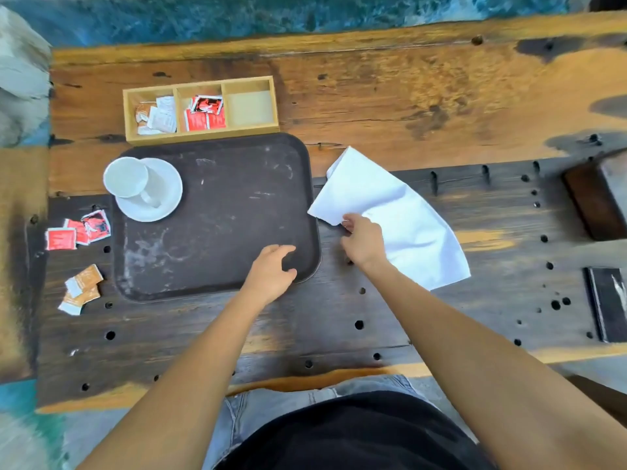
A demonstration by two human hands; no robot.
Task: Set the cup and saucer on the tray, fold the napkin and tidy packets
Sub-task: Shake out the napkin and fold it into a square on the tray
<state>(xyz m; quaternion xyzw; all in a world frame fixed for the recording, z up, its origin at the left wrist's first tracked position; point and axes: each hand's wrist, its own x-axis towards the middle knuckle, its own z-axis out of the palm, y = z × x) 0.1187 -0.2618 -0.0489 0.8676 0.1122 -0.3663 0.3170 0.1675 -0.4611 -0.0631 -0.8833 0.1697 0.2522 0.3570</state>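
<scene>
A white cup stands on a white saucer at the far left corner of the dark brown tray. Right of the tray lies a white napkin, crumpled and partly spread. My right hand pinches the napkin's near left edge. Over the tray's near right corner hovers my left hand, fingers relaxed and holding nothing. Red packets and orange packets lie loose on the table left of the tray.
A wooden three-compartment box stands behind the tray, with packets in its left and middle sections. A dark wooden block and a dark flat object sit at the right. The wooden table has many holes.
</scene>
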